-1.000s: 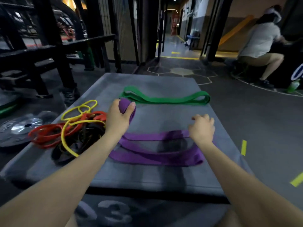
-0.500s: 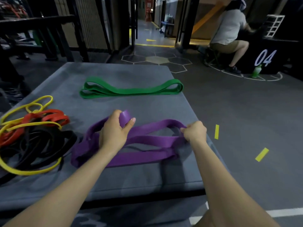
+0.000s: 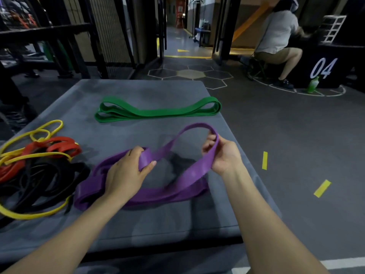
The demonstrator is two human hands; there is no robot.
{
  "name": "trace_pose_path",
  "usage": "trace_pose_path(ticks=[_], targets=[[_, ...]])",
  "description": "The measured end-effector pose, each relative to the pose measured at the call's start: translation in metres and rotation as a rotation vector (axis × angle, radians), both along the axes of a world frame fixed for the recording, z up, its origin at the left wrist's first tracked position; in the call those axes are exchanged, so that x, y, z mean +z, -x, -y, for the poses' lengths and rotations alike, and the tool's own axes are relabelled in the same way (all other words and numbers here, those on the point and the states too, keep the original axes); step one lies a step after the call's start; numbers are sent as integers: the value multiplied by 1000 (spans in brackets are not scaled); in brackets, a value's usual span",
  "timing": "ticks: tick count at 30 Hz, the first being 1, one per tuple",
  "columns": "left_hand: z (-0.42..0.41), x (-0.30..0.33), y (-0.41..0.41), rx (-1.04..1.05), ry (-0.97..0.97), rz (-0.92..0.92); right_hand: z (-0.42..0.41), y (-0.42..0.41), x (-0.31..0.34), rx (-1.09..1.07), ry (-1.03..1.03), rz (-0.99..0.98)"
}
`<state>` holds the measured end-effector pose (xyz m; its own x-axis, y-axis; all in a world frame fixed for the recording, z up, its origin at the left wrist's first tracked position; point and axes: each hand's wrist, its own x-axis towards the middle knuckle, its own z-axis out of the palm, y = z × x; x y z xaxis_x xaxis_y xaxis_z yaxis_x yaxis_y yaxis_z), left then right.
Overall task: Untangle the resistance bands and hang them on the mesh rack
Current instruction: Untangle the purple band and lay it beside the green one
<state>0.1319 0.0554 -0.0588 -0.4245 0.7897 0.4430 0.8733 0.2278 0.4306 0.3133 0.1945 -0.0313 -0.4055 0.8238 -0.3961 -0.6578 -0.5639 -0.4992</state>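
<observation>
Legible text, my view: one item. White numerals "04" on side face of black box (image 3: 324, 76), far right on floor, beyond my mat. Red sign down corridor: too small to read. No lettering readable on bands.

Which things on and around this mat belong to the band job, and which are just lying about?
Job:
purple band, held in left hand and right hand
green band, laid out apart
tangle of yellow band, red band, black bands

Lying about:
green bottle
black box marked 04
seated person
</observation>
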Motion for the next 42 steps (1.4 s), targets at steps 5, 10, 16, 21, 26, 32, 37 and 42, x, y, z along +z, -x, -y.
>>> trace_pose_path(ticks=[5, 10, 16, 21, 26, 32, 37, 42], targets=[[-1, 6, 3, 29, -26, 66, 6, 1, -15, 18, -479, 1003], [1, 19, 21, 31, -139, 148, 2, -6, -20, 90, -757, 1635], [10, 38, 36, 76, -283, 267, 6, -33, -13, -88, -822, 1696], [20, 47, 48, 49, -364, 371, 22, 7, -2, -117, -1158, 1654], [36, 58, 61, -151, -386, 563, 64, 77, 15, 87, -1371, 1306], [58, 110, 63, -300, -453, 708, 106, 127, 71, 204, -1585, 1045], [65, 165, 52, -404, -443, 685, 117, 131, 140, 26, -1738, 1011], [66, 216, 43, -492, -394, 702, 117, 113, 201, -103, -1824, 1086]])
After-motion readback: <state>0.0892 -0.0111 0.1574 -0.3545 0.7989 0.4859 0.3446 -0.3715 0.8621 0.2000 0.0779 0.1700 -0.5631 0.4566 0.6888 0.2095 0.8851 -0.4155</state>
